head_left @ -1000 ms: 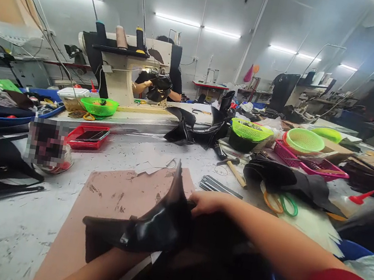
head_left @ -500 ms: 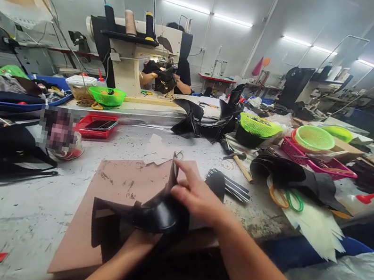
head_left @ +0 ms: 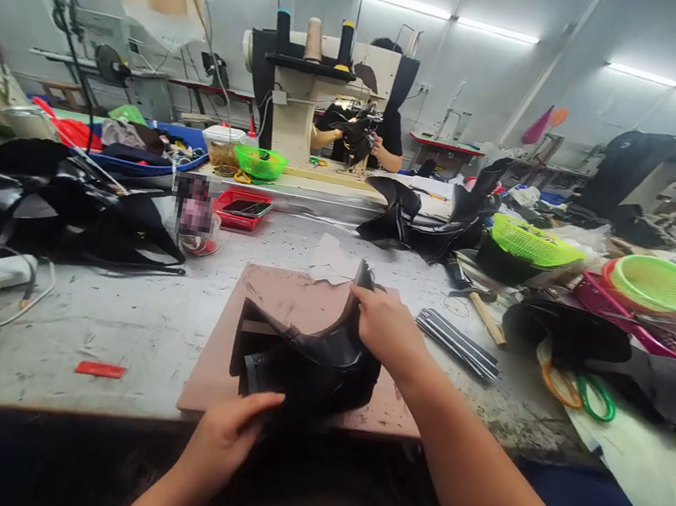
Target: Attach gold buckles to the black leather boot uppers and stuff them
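Observation:
A black shiny leather boot piece [head_left: 311, 356] lies on a brown work board [head_left: 303, 303] at the near edge of the table. My left hand [head_left: 230, 434] grips its near lower edge, fingers closed on the leather. My right hand [head_left: 387, 326] holds its upper right side, fingers curled over the tall pointed flap.
Black metal strips [head_left: 458, 342], a hammer [head_left: 485, 305] and scissors with orange and green handles [head_left: 578, 388] lie to the right. Green and pink baskets [head_left: 657, 285] stand at far right. More black leather [head_left: 62, 198] is heaped at left. A person sews at a machine [head_left: 313, 93] behind.
The boot piece has moved forward onto the board and lies lower. My left hand has come out from under it to its near edge. The view swung left.

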`<state>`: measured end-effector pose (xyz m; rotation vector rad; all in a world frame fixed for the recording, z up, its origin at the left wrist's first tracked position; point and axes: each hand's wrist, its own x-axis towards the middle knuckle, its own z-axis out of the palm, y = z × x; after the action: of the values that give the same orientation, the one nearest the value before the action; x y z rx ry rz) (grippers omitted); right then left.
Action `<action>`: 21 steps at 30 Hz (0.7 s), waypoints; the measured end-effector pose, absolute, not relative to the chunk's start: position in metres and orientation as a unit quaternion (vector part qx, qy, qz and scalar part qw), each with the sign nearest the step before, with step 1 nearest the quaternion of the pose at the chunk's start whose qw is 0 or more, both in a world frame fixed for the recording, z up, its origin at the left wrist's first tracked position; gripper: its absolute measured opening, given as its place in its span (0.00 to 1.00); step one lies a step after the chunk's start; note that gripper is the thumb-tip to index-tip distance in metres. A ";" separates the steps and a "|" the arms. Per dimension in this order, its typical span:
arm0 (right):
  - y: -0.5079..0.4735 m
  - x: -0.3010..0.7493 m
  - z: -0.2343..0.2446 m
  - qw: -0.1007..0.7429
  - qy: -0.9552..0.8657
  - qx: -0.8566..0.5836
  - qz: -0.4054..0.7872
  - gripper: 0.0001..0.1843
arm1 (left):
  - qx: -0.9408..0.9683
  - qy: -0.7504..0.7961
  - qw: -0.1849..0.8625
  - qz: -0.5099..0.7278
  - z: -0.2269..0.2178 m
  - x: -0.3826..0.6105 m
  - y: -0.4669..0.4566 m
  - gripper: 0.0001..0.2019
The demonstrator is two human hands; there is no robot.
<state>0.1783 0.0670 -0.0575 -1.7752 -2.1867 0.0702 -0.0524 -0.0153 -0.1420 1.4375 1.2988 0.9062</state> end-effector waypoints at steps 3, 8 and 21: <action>0.072 0.170 -0.053 0.136 -0.776 -0.615 0.013 0.24 | 0.482 0.562 0.524 0.420 -0.157 -0.062 -0.022 0.17; 0.044 0.134 -0.049 0.210 -0.804 -0.549 -0.090 0.21 | 0.509 0.512 0.540 0.432 -0.173 -0.068 -0.031 0.24; 0.007 0.125 -0.073 0.504 -0.843 -0.173 0.070 0.06 | 0.750 0.416 0.325 0.398 -0.033 -0.081 -0.020 0.13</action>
<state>0.1251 0.0073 -0.0732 -0.4169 -2.0351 0.1691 -0.0814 -0.0196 -0.0327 1.9672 1.0901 1.0431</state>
